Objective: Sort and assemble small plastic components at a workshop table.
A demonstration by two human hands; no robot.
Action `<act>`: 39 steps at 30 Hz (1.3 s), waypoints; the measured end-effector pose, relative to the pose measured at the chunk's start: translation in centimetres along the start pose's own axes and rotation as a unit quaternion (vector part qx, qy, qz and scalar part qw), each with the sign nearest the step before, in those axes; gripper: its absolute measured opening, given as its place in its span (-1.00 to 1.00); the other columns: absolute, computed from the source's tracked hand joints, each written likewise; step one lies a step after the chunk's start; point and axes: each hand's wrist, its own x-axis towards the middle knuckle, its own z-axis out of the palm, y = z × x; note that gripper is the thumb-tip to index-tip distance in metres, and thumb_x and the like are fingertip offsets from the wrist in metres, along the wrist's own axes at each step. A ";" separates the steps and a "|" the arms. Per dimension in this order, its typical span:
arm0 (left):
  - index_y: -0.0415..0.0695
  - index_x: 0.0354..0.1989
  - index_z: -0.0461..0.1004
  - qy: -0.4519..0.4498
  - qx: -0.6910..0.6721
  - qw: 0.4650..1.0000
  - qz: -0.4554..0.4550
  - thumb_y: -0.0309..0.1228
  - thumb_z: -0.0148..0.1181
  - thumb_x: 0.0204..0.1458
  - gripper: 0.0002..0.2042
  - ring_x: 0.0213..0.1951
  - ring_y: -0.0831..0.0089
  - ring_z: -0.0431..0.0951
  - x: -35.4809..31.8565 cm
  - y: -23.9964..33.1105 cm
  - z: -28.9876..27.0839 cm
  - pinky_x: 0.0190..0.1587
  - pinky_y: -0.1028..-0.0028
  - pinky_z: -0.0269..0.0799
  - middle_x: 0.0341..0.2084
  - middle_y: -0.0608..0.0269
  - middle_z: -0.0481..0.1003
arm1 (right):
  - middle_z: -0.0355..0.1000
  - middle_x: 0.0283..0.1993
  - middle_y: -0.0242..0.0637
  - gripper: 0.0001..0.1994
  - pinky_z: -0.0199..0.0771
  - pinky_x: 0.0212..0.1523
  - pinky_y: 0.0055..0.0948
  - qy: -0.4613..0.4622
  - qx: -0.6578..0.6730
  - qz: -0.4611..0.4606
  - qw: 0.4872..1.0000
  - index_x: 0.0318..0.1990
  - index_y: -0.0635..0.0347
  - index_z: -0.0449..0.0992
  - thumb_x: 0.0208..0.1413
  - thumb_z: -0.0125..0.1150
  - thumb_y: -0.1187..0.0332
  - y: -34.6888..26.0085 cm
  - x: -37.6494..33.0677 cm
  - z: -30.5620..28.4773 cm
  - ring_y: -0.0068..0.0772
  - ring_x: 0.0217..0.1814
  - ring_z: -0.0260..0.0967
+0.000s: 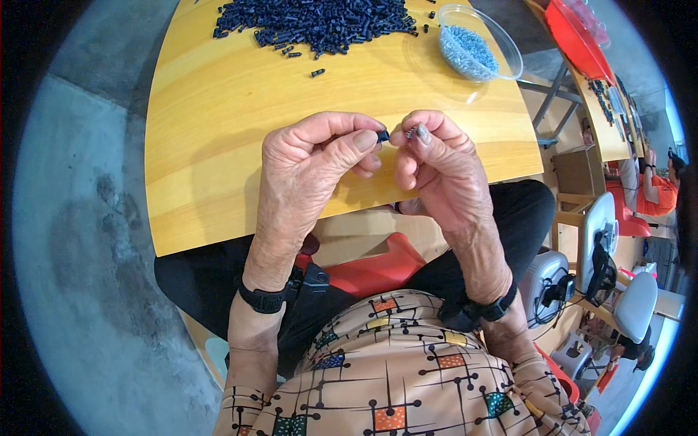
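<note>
Above the near part of the yellow table (211, 174), both hands work close together at chest height. My left hand (309, 156) pinches a small black plastic piece (382, 136) between thumb and fingertips. A tiny silver metal spring (411, 133) sits between the thumb and forefinger of my right hand (454, 163), partly hidden by the fingers. A narrow gap separates the black piece from the spring. One loose black piece (318, 73) lies on the table beyond the hands.
A large heap of black plastic pieces (320, 22) covers the far table. At the far right a clear plastic bowl (511, 54) holds many small silver parts (469, 52). Off to the right are another table with a red basin (578, 40), chairs (598, 225) and people (658, 190).
</note>
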 end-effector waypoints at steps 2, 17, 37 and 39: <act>-0.30 -0.31 0.51 -0.003 -0.009 1.000 0.000 -0.49 0.18 -0.03 -0.86 -0.51 0.61 0.48 -0.1 0.0 0.0 -0.42 0.67 0.42 -0.55 0.28 0.50 | 0.42 -0.45 -0.40 -0.85 0.31 -0.51 -0.67 0.032 -0.005 -0.020 0.999 -0.26 0.25 0.46 0.03 0.16 0.40 0.3 0.0 0.2 -0.67 -0.53 0.26; -0.28 -0.34 0.50 0.009 -0.040 0.999 -0.026 -0.50 0.19 -0.05 -0.87 -0.54 0.58 0.46 -0.5 0.0 0.6 -0.42 0.63 0.41 -0.57 0.25 0.49 | 0.37 -0.50 -0.43 -0.86 0.27 -0.45 -0.63 0.000 0.064 0.000 0.998 -0.31 0.24 0.47 -0.02 0.21 0.39 1.4 0.2 0.0 -0.64 -0.51 0.22; -0.29 -0.35 0.50 0.059 -0.001 0.998 0.037 -0.52 0.16 -0.03 -0.90 -0.53 0.58 0.49 -1.4 -0.3 1.8 -0.43 0.63 0.45 -0.53 0.24 0.51 | 0.42 -0.47 -0.37 -0.94 0.30 -0.40 -0.65 0.097 -0.118 -0.179 0.972 -0.43 0.28 0.51 -0.11 0.23 0.57 1.6 -0.3 1.9 -0.64 -0.47 0.27; -0.30 -0.36 0.49 0.060 0.004 0.997 0.052 -0.52 0.16 -0.03 -0.90 -0.53 0.58 0.49 -1.4 -0.5 1.6 -0.43 0.63 0.44 -0.53 0.24 0.51 | 0.42 -0.45 -0.35 -0.94 0.32 -0.38 -0.62 0.082 -0.123 -0.189 0.971 -0.42 0.29 0.50 -0.11 0.23 0.58 1.6 -0.4 2.0 -0.62 -0.44 0.30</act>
